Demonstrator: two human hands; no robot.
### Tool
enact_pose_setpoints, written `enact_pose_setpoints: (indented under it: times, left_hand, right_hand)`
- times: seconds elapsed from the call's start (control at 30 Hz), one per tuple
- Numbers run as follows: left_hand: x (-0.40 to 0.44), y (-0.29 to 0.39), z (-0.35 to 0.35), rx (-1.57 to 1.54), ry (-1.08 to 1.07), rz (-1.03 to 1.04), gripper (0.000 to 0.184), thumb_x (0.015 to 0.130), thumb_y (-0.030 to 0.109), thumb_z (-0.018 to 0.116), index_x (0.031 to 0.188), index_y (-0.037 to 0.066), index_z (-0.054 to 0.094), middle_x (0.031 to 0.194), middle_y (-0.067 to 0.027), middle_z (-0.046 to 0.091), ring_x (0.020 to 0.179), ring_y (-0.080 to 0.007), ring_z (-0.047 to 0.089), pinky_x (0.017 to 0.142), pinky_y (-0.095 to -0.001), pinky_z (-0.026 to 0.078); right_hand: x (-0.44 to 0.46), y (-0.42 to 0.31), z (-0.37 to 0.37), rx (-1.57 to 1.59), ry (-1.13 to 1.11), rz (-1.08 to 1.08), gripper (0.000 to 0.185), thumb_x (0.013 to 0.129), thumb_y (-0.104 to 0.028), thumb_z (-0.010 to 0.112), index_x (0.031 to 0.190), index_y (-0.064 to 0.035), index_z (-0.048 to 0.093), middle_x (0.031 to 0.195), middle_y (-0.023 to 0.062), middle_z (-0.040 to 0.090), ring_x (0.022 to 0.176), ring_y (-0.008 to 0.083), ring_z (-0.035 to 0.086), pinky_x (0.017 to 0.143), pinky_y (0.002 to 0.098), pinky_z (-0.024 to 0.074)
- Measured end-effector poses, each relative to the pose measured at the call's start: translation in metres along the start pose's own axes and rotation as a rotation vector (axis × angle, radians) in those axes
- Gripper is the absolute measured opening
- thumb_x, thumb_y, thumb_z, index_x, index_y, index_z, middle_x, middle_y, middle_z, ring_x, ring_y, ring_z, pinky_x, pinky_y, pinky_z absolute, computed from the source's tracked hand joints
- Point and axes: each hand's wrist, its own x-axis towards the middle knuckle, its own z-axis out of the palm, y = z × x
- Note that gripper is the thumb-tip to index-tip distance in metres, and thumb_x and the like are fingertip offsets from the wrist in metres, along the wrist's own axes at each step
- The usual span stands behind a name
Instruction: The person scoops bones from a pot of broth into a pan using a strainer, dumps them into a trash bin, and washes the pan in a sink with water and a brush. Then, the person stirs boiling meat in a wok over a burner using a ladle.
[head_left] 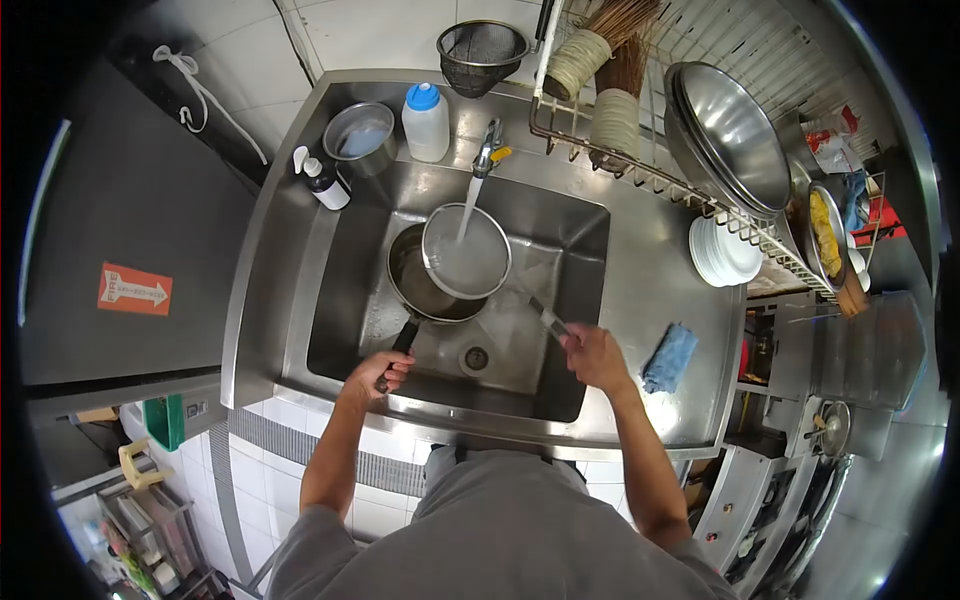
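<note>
My left hand (382, 374) is wrapped round the black handle of a saucepan (408, 285), which is in the sink. My right hand (595, 357) grips the handle of a round, pale strainer (468, 268), held over the saucepan and covering part of its opening. Water from the tap (488, 150) runs down into the strainer. Whether anything lies inside the strainer is hard to make out. The saucepan's inside shows brownish at its left part, and the rest is hidden.
Around the steel sink (590, 250) stand a metal pot (362, 160), a blue-capped bottle (425, 130) and a pump bottle (325, 187). A blue cloth (668, 358) and stacked white plates (722, 252) are at right. Above hangs a wire rack (690, 185) with brushes and steel bowls.
</note>
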Motion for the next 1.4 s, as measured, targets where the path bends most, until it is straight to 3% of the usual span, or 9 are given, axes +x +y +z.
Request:
enact_pose_setpoints:
  times: [0.03,0.1,0.23,0.53,0.7,0.8,1.13,1.23,1.4]
  left_hand:
    - [0.001,0.007,-0.008,0.005,0.001,-0.001,0.008,0.089,0.009,0.057,0.091,0.014,0.051,0.058,0.0087,0.036,0.039,0.0,0.031,0.031,-0.0175,0.022]
    - [0.006,0.015,-0.021,0.1,0.04,0.006,0.008,0.089,0.01,0.057,0.09,0.013,0.05,0.058,0.0091,0.036,0.038,-0.0003,0.03,0.031,-0.0175,0.022]
    - [0.022,0.012,-0.02,0.066,0.05,0.009,0.012,0.088,0.01,0.061,0.088,0.015,0.05,0.057,0.01,0.035,0.038,-0.0001,0.031,0.033,-0.0182,0.023]
    - [0.032,-0.01,-0.014,0.258,-0.034,0.023,0.023,0.084,0.012,0.068,0.094,0.015,0.047,0.059,0.0074,0.037,0.042,-0.0033,0.032,0.037,-0.0228,0.024]
    - [0.027,0.002,-0.004,0.456,-0.076,-0.008,0.029,0.082,0.013,0.07,0.096,0.015,0.045,0.059,0.0056,0.038,0.043,-0.0046,0.033,0.039,-0.0233,0.026]
    - [0.032,0.005,-0.001,0.498,-0.182,0.008,0.029,0.082,0.013,0.071,0.093,0.014,0.044,0.059,0.0052,0.039,0.041,-0.0053,0.033,0.038,-0.0236,0.026]
    - [0.019,0.022,0.002,0.769,0.023,0.204,0.024,0.083,0.01,0.068,0.093,0.008,0.046,0.057,0.0024,0.041,0.04,-0.0072,0.036,0.037,-0.0253,0.031]
    - [0.001,0.021,0.021,0.766,0.154,0.19,0.018,0.082,0.007,0.064,0.088,0.007,0.047,0.058,0.0028,0.041,0.041,-0.0064,0.036,0.037,-0.0246,0.031]
    - [0.009,0.015,0.013,0.194,0.105,0.051,0.016,0.087,0.011,0.06,0.08,0.012,0.045,0.059,0.0074,0.039,0.043,-0.0018,0.035,0.038,-0.0195,0.028]
  right_hand:
    - [0.007,-0.004,-0.003,0.003,0.004,0.002,0.006,0.081,-0.006,0.057,0.08,-0.0023,0.06,0.067,0.0154,0.063,0.057,0.0247,0.063,0.049,0.0379,0.0465]
    - [0.025,-0.018,-0.017,-0.485,0.103,-0.155,0.009,0.076,-0.005,0.057,0.085,-0.0044,0.06,0.075,0.0197,0.064,0.07,0.0337,0.065,0.059,0.0436,0.0519]
    - [0.062,-0.053,-0.02,-0.514,0.057,-0.196,0.026,0.077,-0.004,0.055,0.102,-0.0079,0.058,0.087,0.0203,0.063,0.074,0.0369,0.065,0.063,0.0445,0.0537]
    - [0.013,-0.064,-0.104,-0.363,0.133,-0.096,0.021,0.081,0.001,0.05,0.099,-0.0059,0.056,0.091,0.0184,0.063,0.081,0.0384,0.063,0.07,0.0489,0.0495]
    - [-0.022,-0.063,-0.137,-0.196,0.179,0.166,0.012,0.082,0.0,0.057,0.094,-0.004,0.057,0.075,0.0207,0.063,0.073,0.0388,0.062,0.064,0.0452,0.0458]
    - [-0.029,-0.062,-0.136,-0.192,0.256,0.121,0.011,0.083,-0.001,0.058,0.093,-0.0025,0.057,0.072,0.0208,0.062,0.069,0.039,0.062,0.064,0.0435,0.0456]
    - [-0.045,-0.056,-0.132,-0.208,0.265,0.228,0.012,0.081,0.001,0.057,0.092,-0.0036,0.059,0.075,0.0197,0.062,0.07,0.0381,0.061,0.062,0.0439,0.0455]
    - [-0.041,-0.046,-0.112,-0.287,0.375,-0.008,0.016,0.079,0.002,0.056,0.093,-0.0054,0.059,0.08,0.0191,0.063,0.072,0.0377,0.061,0.061,0.0448,0.0456]
    - [0.006,-0.063,-0.056,-0.339,0.315,-0.09,0.023,0.078,0.0,0.052,0.097,-0.0096,0.06,0.08,0.0158,0.061,0.07,0.0366,0.064,0.062,0.0468,0.051]
